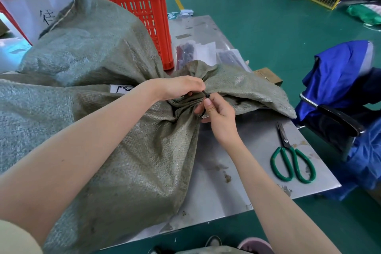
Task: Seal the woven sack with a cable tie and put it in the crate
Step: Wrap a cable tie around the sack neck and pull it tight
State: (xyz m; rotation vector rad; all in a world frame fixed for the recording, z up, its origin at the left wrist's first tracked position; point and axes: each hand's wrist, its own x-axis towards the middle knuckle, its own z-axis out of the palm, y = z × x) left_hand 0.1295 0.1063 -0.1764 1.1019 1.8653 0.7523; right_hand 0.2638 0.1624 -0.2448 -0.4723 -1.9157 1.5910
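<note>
A grey-green woven sack [144, 150] lies across the metal table [237, 171], its mouth bunched into a neck at the centre. My left hand [179, 88] is closed around that gathered neck from above. A thin black cable tie [206, 95] shows between my two hands at the neck. My right hand [218, 113] pinches the tie just below its small black head. Behind the sack, at the back left, stands a red slatted plastic crate [144, 6].
Green-handled scissors [292, 161] lie on the table to the right. A second woven sack [92, 43] is heaped against the crate. Clear packets [206, 51] sit behind the neck. A chair draped in blue cloth [340, 88] stands at the table's right edge.
</note>
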